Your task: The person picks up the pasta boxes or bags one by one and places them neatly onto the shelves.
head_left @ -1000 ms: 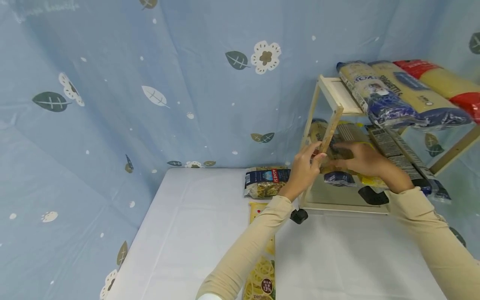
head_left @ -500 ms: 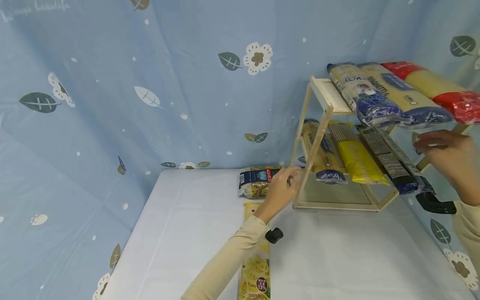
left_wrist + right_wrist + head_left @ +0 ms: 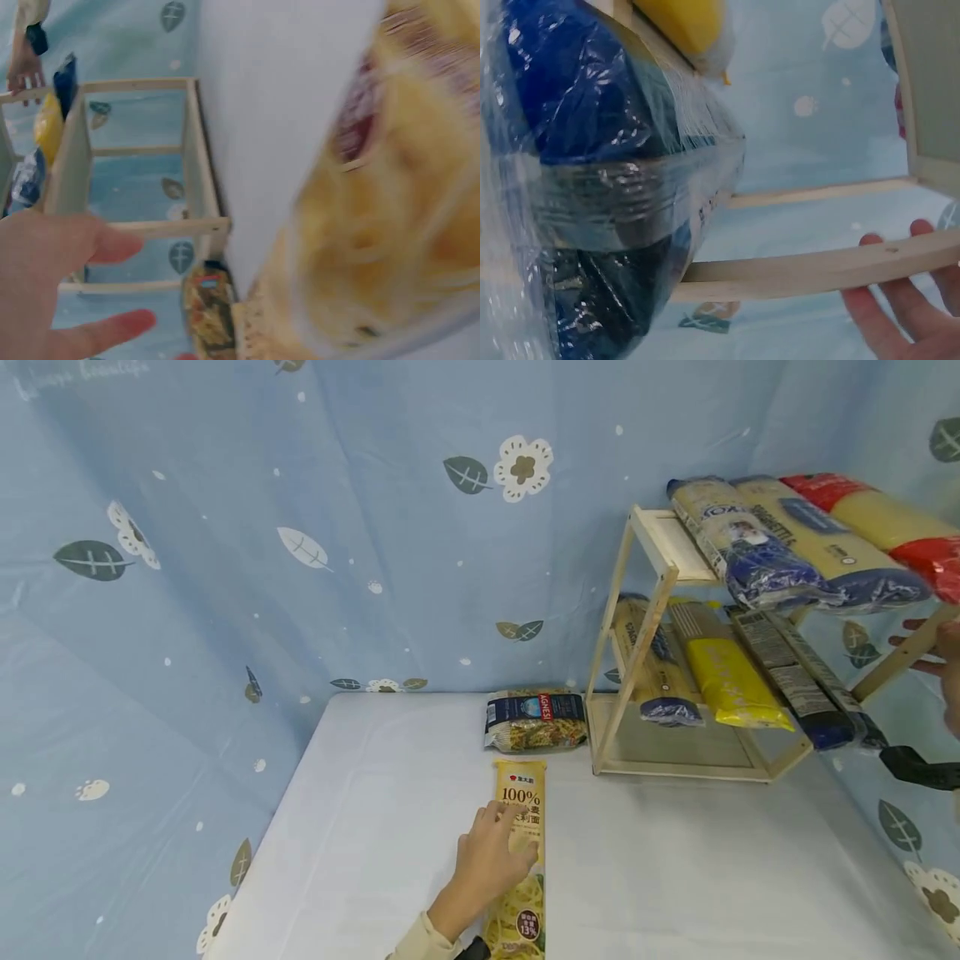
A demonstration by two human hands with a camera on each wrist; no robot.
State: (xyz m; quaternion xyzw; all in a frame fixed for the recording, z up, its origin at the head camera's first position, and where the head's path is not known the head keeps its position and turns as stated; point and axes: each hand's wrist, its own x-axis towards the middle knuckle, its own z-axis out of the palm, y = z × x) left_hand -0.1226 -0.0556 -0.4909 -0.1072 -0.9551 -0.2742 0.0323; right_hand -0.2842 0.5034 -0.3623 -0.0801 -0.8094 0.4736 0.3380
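My left hand point(image 3: 491, 856) is over a long yellow pasta pack point(image 3: 517, 789) on the table, fingers loosely bent above its printed front. In the left wrist view, the thumb point(image 3: 112, 244) and a finger stand apart with nothing between them; the pack point(image 3: 375, 247) fills the right side. At the right edge of the head view, my right hand point(image 3: 951, 681) is partly cut off, beside the rear post of the wooden rack point(image 3: 630, 672). Its spread fingers point(image 3: 900, 315) pass behind the wooden post point(image 3: 810, 274) in the right wrist view, tips showing past it. The right thumb is out of sight.
Spaghetti bags point(image 3: 813, 539) lie on the rack's top shelf. A yellow pack point(image 3: 727, 681), a spaghetti bag point(image 3: 656, 672) and dark-ended packs point(image 3: 795, 681) lie below. An Agnesi pasta bag point(image 3: 536, 721) sits against the curtain point(image 3: 412, 568), left of the rack.
My left hand has left the rack's front post and moved down-left over the yellow pasta pack. My right hand has moved from the lower-shelf packs to the rack's right side.
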